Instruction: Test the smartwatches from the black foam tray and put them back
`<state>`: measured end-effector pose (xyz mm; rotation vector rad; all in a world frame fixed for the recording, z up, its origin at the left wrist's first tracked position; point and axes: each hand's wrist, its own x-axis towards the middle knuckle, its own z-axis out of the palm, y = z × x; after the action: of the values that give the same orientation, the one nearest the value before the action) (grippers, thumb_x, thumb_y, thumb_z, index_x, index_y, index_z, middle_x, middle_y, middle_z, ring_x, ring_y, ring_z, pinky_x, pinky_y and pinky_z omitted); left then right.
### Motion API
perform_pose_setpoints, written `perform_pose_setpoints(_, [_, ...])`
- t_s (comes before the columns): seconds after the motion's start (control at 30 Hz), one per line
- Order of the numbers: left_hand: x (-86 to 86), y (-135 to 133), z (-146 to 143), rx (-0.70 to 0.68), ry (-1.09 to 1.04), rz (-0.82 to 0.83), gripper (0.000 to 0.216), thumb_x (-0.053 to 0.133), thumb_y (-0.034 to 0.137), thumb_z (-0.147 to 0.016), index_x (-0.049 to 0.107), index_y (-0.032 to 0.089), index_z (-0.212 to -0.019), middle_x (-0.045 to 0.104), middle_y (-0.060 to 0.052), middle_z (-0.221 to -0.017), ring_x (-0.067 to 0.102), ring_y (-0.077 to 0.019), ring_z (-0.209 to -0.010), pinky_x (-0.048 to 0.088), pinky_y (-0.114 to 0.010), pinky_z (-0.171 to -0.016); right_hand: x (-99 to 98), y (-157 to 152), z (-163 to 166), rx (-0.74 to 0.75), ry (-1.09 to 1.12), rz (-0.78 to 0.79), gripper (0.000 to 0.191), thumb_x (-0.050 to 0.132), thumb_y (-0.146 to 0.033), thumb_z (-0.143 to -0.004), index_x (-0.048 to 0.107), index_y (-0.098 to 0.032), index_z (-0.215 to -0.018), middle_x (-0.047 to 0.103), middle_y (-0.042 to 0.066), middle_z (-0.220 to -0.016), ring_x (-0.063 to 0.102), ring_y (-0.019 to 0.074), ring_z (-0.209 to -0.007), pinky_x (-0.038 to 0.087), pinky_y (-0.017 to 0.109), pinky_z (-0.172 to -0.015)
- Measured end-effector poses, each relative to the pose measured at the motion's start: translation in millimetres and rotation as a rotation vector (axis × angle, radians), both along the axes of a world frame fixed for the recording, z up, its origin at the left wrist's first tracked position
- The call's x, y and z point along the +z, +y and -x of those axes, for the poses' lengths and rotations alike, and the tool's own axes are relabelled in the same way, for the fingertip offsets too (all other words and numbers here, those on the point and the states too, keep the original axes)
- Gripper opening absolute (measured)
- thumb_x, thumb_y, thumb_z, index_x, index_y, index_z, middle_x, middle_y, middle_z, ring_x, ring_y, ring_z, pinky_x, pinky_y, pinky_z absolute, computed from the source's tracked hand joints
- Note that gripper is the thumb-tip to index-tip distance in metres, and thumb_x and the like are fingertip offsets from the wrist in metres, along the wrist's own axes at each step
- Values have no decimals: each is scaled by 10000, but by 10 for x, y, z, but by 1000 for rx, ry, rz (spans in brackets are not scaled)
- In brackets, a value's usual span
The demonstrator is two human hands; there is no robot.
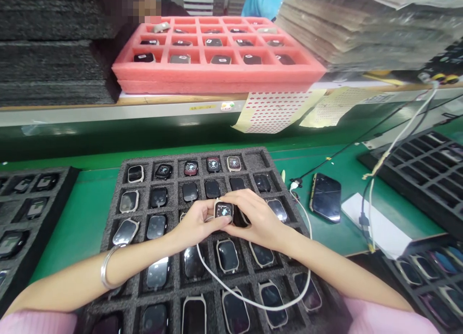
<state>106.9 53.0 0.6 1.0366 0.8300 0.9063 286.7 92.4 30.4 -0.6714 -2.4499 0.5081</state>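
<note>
A smartwatch body [223,209] without a strap, its screen lit with a watch face, is held over the middle of a black foam tray [119,191]. My left hand [198,220] pinches it from the left, thumb across the lower screen. Around its right and upper edges close the fingers of my right hand [255,216]. A white cable [249,302] comes out under my left hand, loops over the tray and runs to a connector at the right. Whatever is behind the watch is hidden. Other watch bodies [227,255] lie in the tray's compartments, several with lit screens.
A pink foam tray [217,78] of watches stands on the shelf, between black foam stacks [54,59] and wrapped sheets [343,34]. More watch trays flank both sides. A dark phone [326,198] and a white strip [376,228] lie right. A person is partly visible behind the shelf.
</note>
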Motion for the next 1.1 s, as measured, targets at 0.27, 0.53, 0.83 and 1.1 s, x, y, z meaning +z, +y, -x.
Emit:
perform_pose_setpoints(0.27, [-31,-7,0,-12,-21,-4,217,675,303,-805,628,116,-903,594,-25,-759,573,-171,-754,454,-306,-766,14,0,-3,3,-1,17,364,673,-286,-821,522,-195,-1139,660,73,-1006,623,227,-959,506,390,-835])
perform_pose_setpoints(0.53, [-15,-3,-4,-9,25,-18,219,662,326,-810,610,122,-872,573,-9,-748,554,-155,-744,441,-273,-723,-11,-24,-8,10,2,27,359,645,-304,-848,515,-171,-1155,632,102,-1041,590,239,-979,504,410,-835])
perform_pose_setpoints(0.83, [20,-18,-21,-91,174,23,318,692,361,-780,513,170,-962,553,20,-821,437,-75,-605,368,-202,-568,159,792,-437,-205,-56,-16,389,685,-372,-820,563,-178,-1134,542,114,-1119,521,264,-1082,435,438,-943])
perform_pose_setpoints(1.1, [-36,-53,-32,-58,156,-31,291,691,383,-788,578,182,-966,599,-2,-824,535,-120,-761,450,-216,-711,175,1120,-835,-237,-413,-73,329,635,-277,-860,599,-120,-1146,591,150,-1121,548,282,-1031,451,443,-882])
